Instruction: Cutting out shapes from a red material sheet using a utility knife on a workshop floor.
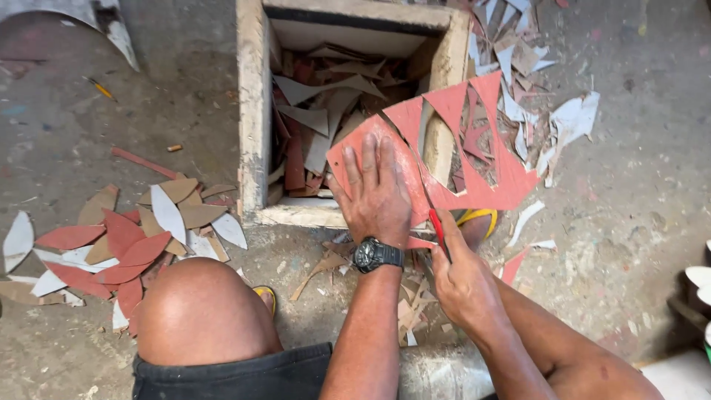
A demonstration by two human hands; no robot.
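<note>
Left hand (378, 194) flat on red sheet (474, 148); right hand (463, 281) grips red-handled cutter (438, 230).

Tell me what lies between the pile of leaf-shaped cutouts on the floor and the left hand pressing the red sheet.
In the head view, the wooden box's near left wall and corner stand between the leaf-shaped cutouts and the left hand on the red sheet; the person's bare knee sits just below that line.

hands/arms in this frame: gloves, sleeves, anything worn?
Both hands bare, no gloves. Left hand has a black wristwatch with a round dark face on the wrist. Right hand has nothing on hand or wrist. Both forearms are uncovered, with no sleeves in view. Dark shorts show at the lower edge.
</note>
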